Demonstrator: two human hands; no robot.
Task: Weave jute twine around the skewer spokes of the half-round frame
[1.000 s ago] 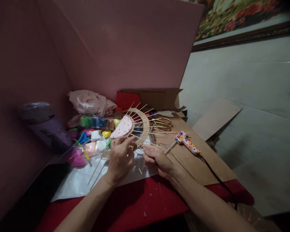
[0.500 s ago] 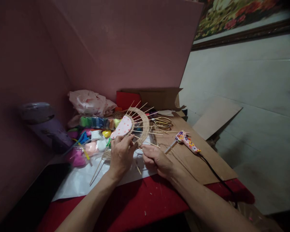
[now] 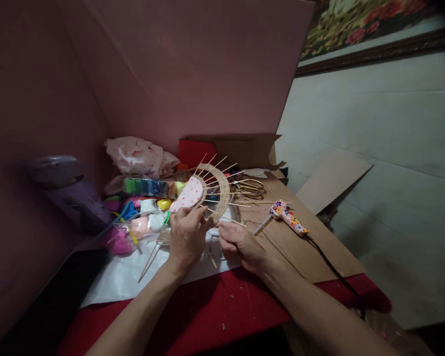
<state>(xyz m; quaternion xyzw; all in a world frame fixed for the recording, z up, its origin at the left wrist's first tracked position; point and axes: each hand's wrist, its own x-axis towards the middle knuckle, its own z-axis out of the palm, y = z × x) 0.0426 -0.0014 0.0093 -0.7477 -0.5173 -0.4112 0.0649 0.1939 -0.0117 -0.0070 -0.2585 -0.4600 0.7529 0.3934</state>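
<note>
At the far left a purple tumbler (image 3: 65, 193) leans against the pink wall (image 3: 193, 74), blurred by shade, its contents impossible to make out. Below it a dark object (image 3: 48, 301) runs out of the picture. Clear bags (image 3: 119, 241) hold soft lumps of magenta, peach, white and yellow, and another clear pack (image 3: 148, 188) holds a row of green, blue and brown blocks; a crumpled dotted cloth (image 3: 139, 155) sits behind. A white sheet (image 3: 107, 284) lies under them on red fabric (image 3: 193, 321). The left hand (image 3: 187, 237) is clamped on the lower edge of the woven frame (image 3: 224, 190), fingers bent close together, fingertips partly hidden. This frame is held up over the table's middle, thin sticks fanning through its twine band around a dotted half-round pad (image 3: 188, 194). Just beside the band's lower end, the right hand (image 3: 241, 244) has its fingers curled together; whatever may be inside is hidden. Further right, a flower-patterned glue gun (image 3: 287, 217) lies on cardboard (image 3: 300, 257), near a pale tiled wall (image 3: 411, 198) and a framed picture (image 3: 359, 37) cut off above
</note>
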